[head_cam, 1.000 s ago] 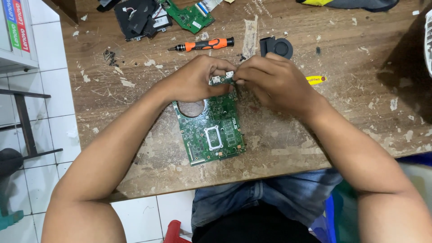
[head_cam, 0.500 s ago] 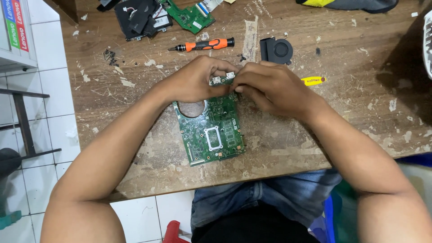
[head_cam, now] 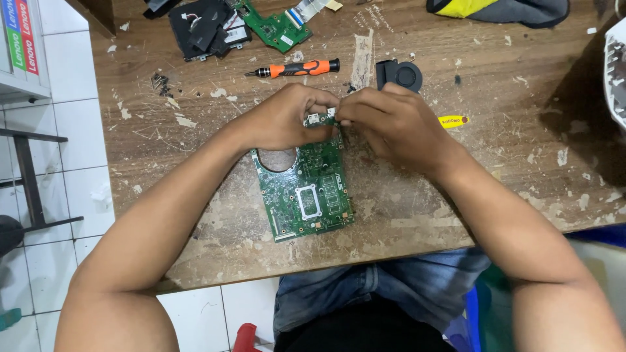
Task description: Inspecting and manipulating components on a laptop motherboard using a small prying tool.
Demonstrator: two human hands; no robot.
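Fingers: left hand [head_cam: 283, 120] and right hand [head_cam: 391, 124] pinch the green circuit board's [head_cam: 306, 192] far edge.
Beyond fingertips: orange screwdriver [head_cam: 297, 68], black fan [head_cam: 399, 73].

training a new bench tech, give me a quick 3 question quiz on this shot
1. True or false: both hands touch the far edge of the green motherboard.
2. Which tool lies beyond the hands? A) orange-handled screwdriver B) pliers C) soldering iron
3. What black round part sits on the wooden table just beyond the right hand?

Key:
1. True; the left hand and right hand pinch it together.
2. A
3. A cooling fan.
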